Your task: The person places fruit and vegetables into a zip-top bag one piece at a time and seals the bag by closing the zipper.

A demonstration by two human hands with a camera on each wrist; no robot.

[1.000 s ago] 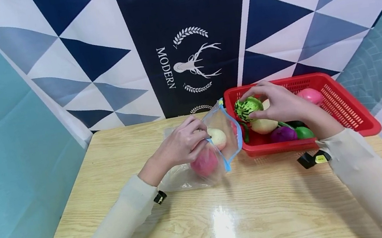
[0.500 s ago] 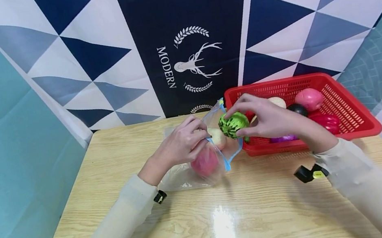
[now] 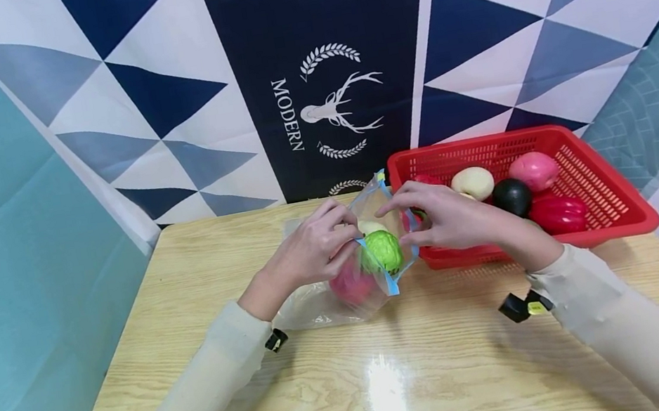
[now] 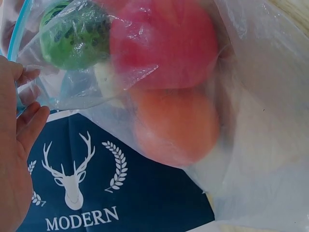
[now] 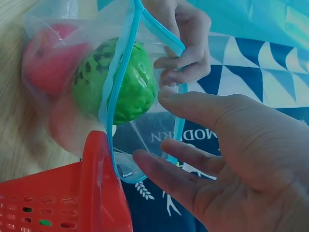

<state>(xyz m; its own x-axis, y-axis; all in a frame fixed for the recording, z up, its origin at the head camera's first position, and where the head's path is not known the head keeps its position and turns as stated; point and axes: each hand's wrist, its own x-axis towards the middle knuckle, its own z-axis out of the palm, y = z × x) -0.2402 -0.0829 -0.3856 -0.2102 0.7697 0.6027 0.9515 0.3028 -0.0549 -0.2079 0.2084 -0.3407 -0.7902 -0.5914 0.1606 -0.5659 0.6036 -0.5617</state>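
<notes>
Left hand [image 3: 317, 243]: pinching bag [image 3: 320, 312] at its mouth
Right hand [image 3: 449, 217]: fingers apart, at bag's mouth
Green fruit [image 3: 383, 251]: inside bag
Red basket [image 3: 623, 204]: table's [image 3: 306, 393] far right corner

Left hand [image 3: 317, 244] pinched, right hand [image 3: 449, 217] spread, both arms [image 3: 201, 395] extended forward.
Left forearm angles inward from the lower left, sleeved to a bare left wrist [image 3: 260, 295]; back of the hand uppermost in the head view, knuckles bent, fingers and thumb gripping in a pinch. Right forearm [image 3: 635, 327] angles inward from the lower right, sleeved likewise, right wrist [image 3: 541, 246] bare; thumb [image 5: 200, 104] and fingers [image 5: 169, 176] stand well apart, slightly bent, pointing towards the left hand.
</notes>
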